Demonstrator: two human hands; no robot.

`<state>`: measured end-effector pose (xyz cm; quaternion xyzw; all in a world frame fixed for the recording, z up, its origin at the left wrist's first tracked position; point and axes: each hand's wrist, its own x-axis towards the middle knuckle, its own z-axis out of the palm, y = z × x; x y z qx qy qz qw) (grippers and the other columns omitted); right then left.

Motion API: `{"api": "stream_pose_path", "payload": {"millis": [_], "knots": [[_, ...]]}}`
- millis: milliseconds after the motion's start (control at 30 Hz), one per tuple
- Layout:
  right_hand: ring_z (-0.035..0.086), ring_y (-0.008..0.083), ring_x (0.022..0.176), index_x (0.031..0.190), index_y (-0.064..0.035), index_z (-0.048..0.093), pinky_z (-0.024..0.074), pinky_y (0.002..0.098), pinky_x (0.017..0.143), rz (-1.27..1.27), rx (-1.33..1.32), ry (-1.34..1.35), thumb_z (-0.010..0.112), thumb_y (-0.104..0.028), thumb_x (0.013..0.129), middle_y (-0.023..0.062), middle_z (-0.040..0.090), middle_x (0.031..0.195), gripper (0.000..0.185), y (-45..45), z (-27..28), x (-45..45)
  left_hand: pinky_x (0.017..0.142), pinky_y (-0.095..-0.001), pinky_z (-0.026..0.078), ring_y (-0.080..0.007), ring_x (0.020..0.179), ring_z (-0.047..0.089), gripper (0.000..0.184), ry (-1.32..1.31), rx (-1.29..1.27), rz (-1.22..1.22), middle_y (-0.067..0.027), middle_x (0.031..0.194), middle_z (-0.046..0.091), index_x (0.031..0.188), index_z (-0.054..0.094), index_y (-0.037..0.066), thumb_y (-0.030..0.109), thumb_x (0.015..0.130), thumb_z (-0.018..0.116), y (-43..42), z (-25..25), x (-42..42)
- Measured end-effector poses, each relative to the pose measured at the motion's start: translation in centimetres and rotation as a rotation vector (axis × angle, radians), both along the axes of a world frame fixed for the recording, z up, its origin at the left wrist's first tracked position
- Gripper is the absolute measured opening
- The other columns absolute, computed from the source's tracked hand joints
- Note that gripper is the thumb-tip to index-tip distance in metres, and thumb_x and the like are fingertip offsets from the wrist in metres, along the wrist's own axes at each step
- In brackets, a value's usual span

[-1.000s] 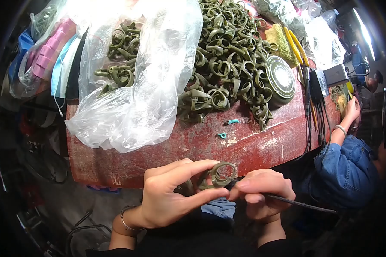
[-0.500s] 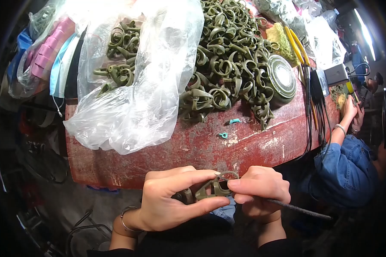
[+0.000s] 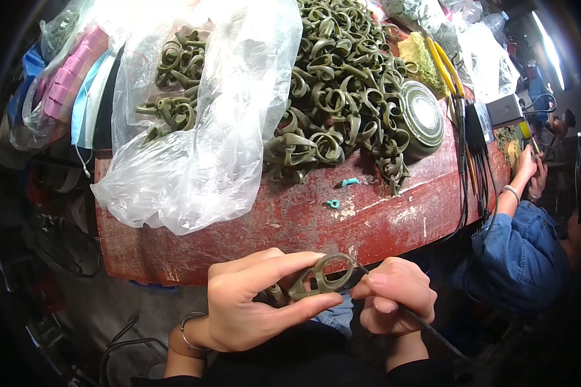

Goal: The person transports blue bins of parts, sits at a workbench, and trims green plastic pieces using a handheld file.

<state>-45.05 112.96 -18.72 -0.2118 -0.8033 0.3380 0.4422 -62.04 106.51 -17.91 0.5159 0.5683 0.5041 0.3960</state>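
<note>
My left hand pinches an olive-green plastic ring-shaped part between thumb and fingers, with its round loop toward the right. Another olive-green piece shows partly behind, tucked against the palm. My right hand is closed around a thin dark rod-shaped tool, whose exact kind I cannot make out. The tool's narrow tip reaches the right side of the loop; whether it touches is unclear. Both hands are in front of the table's near edge.
On the red worn table lies a big heap of similar green parts, beside a clear plastic bag. A round green-rimmed lid, two teal scraps, yellow-handled pliers and cables stand around it. A co-worker in a denim sleeve works at right.
My right hand has drawn slightly back from the part, and the tool's rear end has swung downward. The ring has turned so its loop shows more openly.
</note>
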Motion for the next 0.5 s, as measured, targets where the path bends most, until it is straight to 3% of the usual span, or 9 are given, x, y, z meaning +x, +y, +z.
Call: {"api": "stream_pose_path", "payload": {"millis": [67, 167, 267, 367, 500], "knots": [[0.060, 0.0201, 0.053, 0.097, 0.0047, 0.057, 0.0450, 0.0268, 0.045, 0.108, -0.109, 0.062, 0.064, -0.003, 0.074, 0.0123, 0.063, 0.070, 0.025, 0.1, 0.1, 0.5, 0.047, -0.0210, 0.043, -0.0090, 0.053, 0.055, 0.038, 0.055, 0.009, 0.024, -0.0059, 0.067, 0.059, 0.096, 0.063, 0.000, 0.008, 0.062, 0.078, 0.0, 0.2, 0.1], [0.060, 0.0200, 0.053, 0.098, 0.0063, 0.057, 0.0450, 0.0262, 0.045, 0.164, -0.091, 0.033, 0.064, -0.001, 0.073, 0.0129, 0.063, 0.070, 0.027, 0.2, 0.3, 0.4, 0.046, -0.0215, 0.043, -0.0100, 0.052, 0.055, 0.040, 0.132, 0.027, 0.029, -0.0064, 0.066, 0.058, 0.096, 0.062, -0.001, 0.007, 0.061, 0.079, 0.0, 0.5, 0.2], [0.056, 0.0164, 0.044, 0.095, -0.0010, 0.051, 0.0435, 0.0252, 0.041, 0.115, -0.024, -0.085, 0.053, -0.022, 0.088, 0.0065, 0.057, 0.055, 0.023, 0.2, 0.7, -0.7, 0.046, -0.0215, 0.044, -0.0105, 0.053, 0.056, 0.040, 0.128, 0.050, 0.028, -0.0073, 0.067, 0.059, 0.095, 0.062, -0.001, 0.006, 0.060, 0.079, -0.2, 0.8, 0.3], [0.056, 0.0168, 0.044, 0.096, -0.0005, 0.051, 0.0434, 0.0252, 0.041, -0.016, 0.130, -0.074, 0.054, -0.020, 0.087, 0.0079, 0.058, 0.057, 0.021, -0.3, -0.1, -0.2, 0.046, -0.0211, 0.044, -0.0105, 0.054, 0.056, 0.040, 0.149, 0.046, 0.042, -0.0082, 0.068, 0.059, 0.095, 0.062, -0.002, 0.006, 0.060, 0.079, -0.3, 0.9, 0.4], [0.057, 0.0168, 0.045, 0.094, -0.0006, 0.052, 0.0447, 0.0257, 0.042, -0.061, -0.013, -0.063, 0.055, -0.018, 0.087, 0.0086, 0.059, 0.058, 0.019, -0.7, 0.4, 0.3, 0.047, -0.0212, 0.045, -0.0108, 0.054, 0.057, 0.040, 0.183, 0.057, 0.069, -0.0090, 0.069, 0.060, 0.095, 0.062, -0.003, 0.007, 0.060, 0.079, -0.4, 1.0, 0.3]]}}
